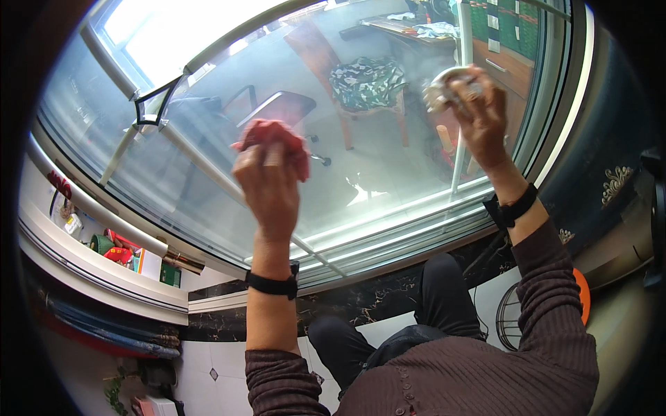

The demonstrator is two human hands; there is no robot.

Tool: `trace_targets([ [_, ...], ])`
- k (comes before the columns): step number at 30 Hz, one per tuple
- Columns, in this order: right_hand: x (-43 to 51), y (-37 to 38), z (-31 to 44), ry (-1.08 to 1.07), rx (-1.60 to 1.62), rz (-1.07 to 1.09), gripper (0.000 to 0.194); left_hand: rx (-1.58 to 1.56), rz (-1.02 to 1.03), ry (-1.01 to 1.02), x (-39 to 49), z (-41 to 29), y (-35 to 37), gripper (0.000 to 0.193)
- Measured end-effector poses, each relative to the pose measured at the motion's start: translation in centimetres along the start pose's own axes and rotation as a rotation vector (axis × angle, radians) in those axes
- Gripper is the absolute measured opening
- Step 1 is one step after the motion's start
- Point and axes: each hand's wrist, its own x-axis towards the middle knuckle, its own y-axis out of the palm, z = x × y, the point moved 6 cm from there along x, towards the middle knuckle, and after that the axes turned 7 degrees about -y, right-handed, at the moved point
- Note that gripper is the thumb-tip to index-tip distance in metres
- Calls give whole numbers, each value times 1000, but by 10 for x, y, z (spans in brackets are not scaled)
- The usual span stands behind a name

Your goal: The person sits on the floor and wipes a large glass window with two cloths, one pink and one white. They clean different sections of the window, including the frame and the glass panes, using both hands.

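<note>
Before me stands a large glass window pane (333, 192) with a hazy film over much of it. My left hand (268, 182) grips a crumpled pinkish-red cloth (273, 136) against or close to the glass, near its middle. Higher and to the right, my right hand (481, 114) is closed around a bunched whitish cloth (439, 93), blurred by motion, near the white vertical window bar (464, 41). Whether either cloth presses on the glass cannot be made out. Both wrists wear black bands.
Through the glass show a wooden chair (317, 52) with a camouflage cloth (367, 83) and a cluttered desk (411, 31). A sill at left holds several small items (119, 252). Below runs a dark marble-patterned ledge (359, 304). A wire rack (507, 317) and an orange round object (581, 296) are at right.
</note>
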Motion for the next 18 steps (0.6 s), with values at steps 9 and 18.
trace_targets([
  [9,1,32,34,158,65,-89,43,45,-80,-84,-2,-11,12,35],
  [18,-41,48,136,-235,310,200,26,-96,263,184,-77,-65,40,47],
])
